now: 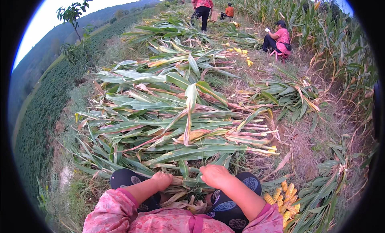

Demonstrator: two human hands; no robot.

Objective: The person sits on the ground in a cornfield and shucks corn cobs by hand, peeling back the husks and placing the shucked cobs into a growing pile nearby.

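My left hand [162,180] is curled into a fist over my left knee, at the near edge of a layer of cut corn stalks [180,112]. My right hand [214,175] is bent at the knuckles in front of my right knee, its fingers hidden beneath it. Between the two hands run green leaves and a pale husk [177,181]; whether either hand grips them cannot be made out. Dry husks [192,205] lie between my legs. Farther out, a husk-covered ear of corn [192,134] rests among the stalks, their cut ends pointing right.
Husked corn cobs [285,200] are heaped at my right, beside a bundle of stalks [321,197]. Another bundle [285,93] lies farther ahead. A seated person [281,39], a standing person [203,7] and another person [228,12] are beyond. Standing corn [337,43] lines the right side.
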